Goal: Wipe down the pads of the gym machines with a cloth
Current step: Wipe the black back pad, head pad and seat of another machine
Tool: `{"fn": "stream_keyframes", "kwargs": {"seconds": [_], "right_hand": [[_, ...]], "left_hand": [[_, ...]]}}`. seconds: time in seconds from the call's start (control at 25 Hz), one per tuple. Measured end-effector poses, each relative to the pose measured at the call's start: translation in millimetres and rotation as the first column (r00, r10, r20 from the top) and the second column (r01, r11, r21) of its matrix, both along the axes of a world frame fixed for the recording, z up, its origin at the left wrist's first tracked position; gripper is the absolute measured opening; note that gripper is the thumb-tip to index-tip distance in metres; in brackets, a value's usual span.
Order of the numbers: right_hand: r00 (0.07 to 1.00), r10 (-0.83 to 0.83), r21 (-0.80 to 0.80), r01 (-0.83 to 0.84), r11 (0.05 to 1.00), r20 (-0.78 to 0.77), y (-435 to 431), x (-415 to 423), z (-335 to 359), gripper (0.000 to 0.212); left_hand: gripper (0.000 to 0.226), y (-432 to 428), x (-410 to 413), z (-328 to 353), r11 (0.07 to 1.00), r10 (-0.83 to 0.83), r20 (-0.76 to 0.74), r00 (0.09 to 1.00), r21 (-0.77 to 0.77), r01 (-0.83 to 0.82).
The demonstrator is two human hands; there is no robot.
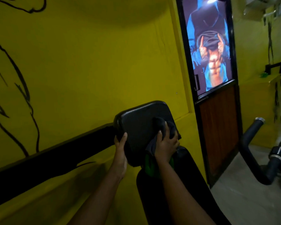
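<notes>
A black square pad (pixel 139 124) of a gym machine faces me at the middle of the view, tilted, on a black metal arm (pixel 47 159). My left hand (pixel 121 151) grips the pad's lower left edge, thumb on the face. My right hand (pixel 166 143) presses a dark cloth (pixel 159 125) against the pad's right side, fingers closed over the bunched fabric. Below the pad a longer black seat pad (pixel 185 176) runs toward me, with a green part (pixel 148 166) showing between the two.
A yellow wall (pixel 88 62) with black line drawings stands close behind the pad. To the right is a door (pixel 217 127) with a poster panel and a wooden lower panel. A black curved machine handle (pixel 250 151) stands at the right over a grey floor.
</notes>
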State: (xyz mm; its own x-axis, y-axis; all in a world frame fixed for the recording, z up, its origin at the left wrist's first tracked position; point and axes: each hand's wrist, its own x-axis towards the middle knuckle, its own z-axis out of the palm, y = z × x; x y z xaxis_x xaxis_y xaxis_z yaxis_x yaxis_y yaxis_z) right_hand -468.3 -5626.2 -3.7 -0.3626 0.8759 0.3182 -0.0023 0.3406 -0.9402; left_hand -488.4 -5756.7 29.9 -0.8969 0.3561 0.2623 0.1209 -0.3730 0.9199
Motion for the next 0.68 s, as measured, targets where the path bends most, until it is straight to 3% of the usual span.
{"fn": "stream_keyframes", "kwargs": {"seconds": [0.08, 0.24, 0.44, 0.68], "right_hand": [[0.996, 0.083, -0.001, -0.083, 0.997, 0.031, -5, 14, -3, 0.046], [0.967, 0.234, 0.111, -0.223, 0.968, -0.096, -15, 50, -8, 0.044], [0.943, 0.329, 0.204, -0.312, 0.928, -0.055, -39, 103, 7, 0.042], [0.903, 0.429, 0.141, -0.424, 0.895, -0.010, -55, 206, -8, 0.040]], "left_hand": [[0.067, -5, 11, 1, 1.000, 0.004, 0.004, 1.000, -0.023, -0.004], [0.061, -17, 41, -6, 0.987, 0.126, 0.015, 0.992, -0.106, -0.124], [0.053, -41, 78, -18, 0.951, 0.257, 0.071, 0.964, -0.197, -0.240], [0.047, -56, 191, -21, 0.925, 0.343, 0.052, 0.938, -0.194, -0.327]]}}
